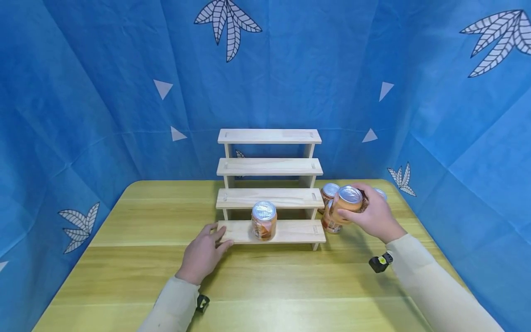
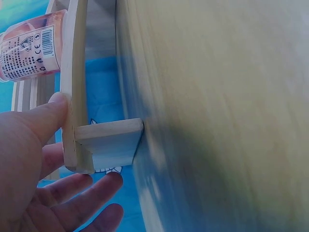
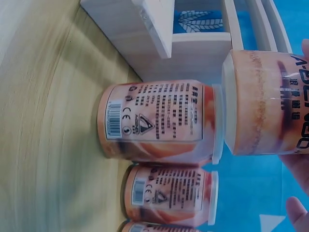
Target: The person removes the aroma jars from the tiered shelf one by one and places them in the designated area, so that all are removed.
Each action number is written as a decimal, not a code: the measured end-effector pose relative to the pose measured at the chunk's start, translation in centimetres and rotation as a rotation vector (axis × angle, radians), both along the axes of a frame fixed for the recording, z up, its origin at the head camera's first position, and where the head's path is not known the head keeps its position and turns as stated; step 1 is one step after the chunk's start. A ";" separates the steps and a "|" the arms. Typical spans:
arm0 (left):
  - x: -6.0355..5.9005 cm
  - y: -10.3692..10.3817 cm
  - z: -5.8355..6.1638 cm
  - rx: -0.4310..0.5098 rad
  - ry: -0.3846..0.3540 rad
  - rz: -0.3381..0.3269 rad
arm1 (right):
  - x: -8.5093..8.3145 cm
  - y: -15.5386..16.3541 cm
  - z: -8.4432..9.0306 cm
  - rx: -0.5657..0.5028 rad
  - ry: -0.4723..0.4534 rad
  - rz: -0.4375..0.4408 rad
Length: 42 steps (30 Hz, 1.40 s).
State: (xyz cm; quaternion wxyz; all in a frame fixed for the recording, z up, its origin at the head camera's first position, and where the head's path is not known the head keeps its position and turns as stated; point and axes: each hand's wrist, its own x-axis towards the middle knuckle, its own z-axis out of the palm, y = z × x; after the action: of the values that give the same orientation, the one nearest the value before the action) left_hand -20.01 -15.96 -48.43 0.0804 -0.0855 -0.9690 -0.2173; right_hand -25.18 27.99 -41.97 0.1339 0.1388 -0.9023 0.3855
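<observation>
A wooden step shelf (image 1: 269,198) with stacked tiers stands at the middle of the table. On its lowest tier sits one orange-brown can (image 1: 263,226), upright with a silver top. My left hand (image 1: 203,253) grips the left end of that tier, with the thumb (image 2: 53,108) against the board's edge and the lower fingers spread beneath. To the shelf's right, my right hand (image 1: 371,214) holds another printed can (image 1: 347,203) from its side, lifted off the table. In the right wrist view, this held can (image 3: 265,104) is above a standing can (image 3: 154,121).
More cans stand on the table right of the shelf, among them one behind (image 1: 330,190) and one partly hidden by my right hand (image 1: 380,192). A blue patterned cloth (image 1: 269,69) surrounds the wooden table (image 1: 166,221) at the back and sides.
</observation>
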 end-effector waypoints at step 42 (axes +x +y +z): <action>-0.3 0.1 -0.1 -0.010 -0.002 0.009 | -0.9 4.6 -5.7 0.008 -0.031 -0.159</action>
State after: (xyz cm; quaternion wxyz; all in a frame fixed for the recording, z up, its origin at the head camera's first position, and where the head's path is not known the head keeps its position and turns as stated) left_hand -20.26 -15.86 -48.52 0.0802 -0.0814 -0.9705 -0.2124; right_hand -26.06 32.57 -47.71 0.1493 0.0613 -0.9140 0.3723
